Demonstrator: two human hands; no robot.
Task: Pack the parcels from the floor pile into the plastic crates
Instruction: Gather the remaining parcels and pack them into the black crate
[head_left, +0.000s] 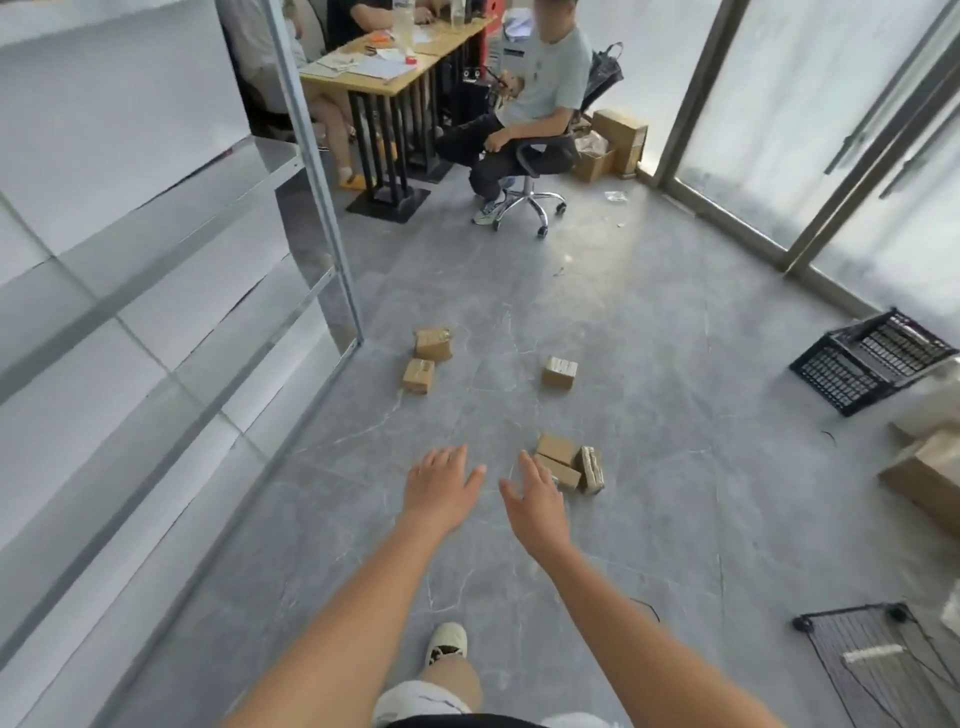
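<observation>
Small brown cardboard parcels lie scattered on the grey marbled floor (675, 467). The nearest group, a cluster of three parcels (569, 462), sits at centre, its boxes touching one another, the rightmost one standing on edge and wrapped in clear tape. Farther off, a single parcel (560, 372) lies alone to the right of centre, and a pair of parcels (426, 359) lies to the left, one just behind the other, near the foot of a metal frame post (332, 208). Both arms reach forward over the floor. The left hand (441, 488) is spread with straight fingers and holds nothing. The right hand (535, 501) is likewise flat and empty, its fingertips overlapping the near edge of the cluster in this view; whether they touch it cannot be told. A black plastic crate (872, 358) rests tilted on the floor at far right, well apart from the parcels. A second black crate (872, 670) shows at the near right corner. Larger cardboard boxes (924, 478) stand at the right edge between the two crates. The person's foot in a light shoe (447, 643) is planted on the near floor. In the far background a seated person on a swivel chair (524, 171) faces a wooden desk (379, 67).
</observation>
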